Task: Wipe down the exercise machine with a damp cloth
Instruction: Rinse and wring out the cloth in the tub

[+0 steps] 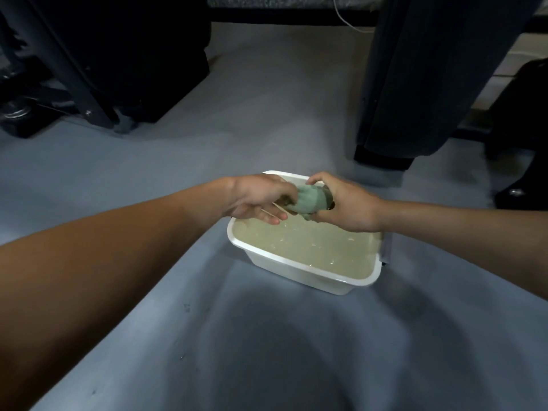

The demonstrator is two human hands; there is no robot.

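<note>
The fingers (318, 216) of the right hand (347, 203) are curled around a green cloth (311, 200) and clamp it, with the thumb coming over the top of the bundle. The cloth is bunched into a tight wad, and it sits between the two hands, above the far part of a white tub (284, 262). The left hand (258, 197) meets the cloth from the other side. Its thumb and upper fingers touch the left end of the wad, while its lower fingers stretch out almost straight under it; whether this hand really grips the cloth or only touches it is hard to tell, because the contact place is partly hidden. Both forearms are bare and reach forward from the bottom corners of the view.

Under the hands the tub is filled with cloudy, yellowish water (311, 247), and small bright spots lie on its surface. The tub is rectangular with rounded corners and stands on a grey-blue floor (237, 336). Soft shadows of the arms fall on the floor near the tub.

Further away, at the upper left, stands the dark base of an exercise machine (98, 69), with slanted metal bars and a foot resting on the floor. At the upper right another dark upright part (415, 78) stands on the floor, well apart from the tub. A thin pale cable (345, 17) hangs at the top, near this part.
</note>
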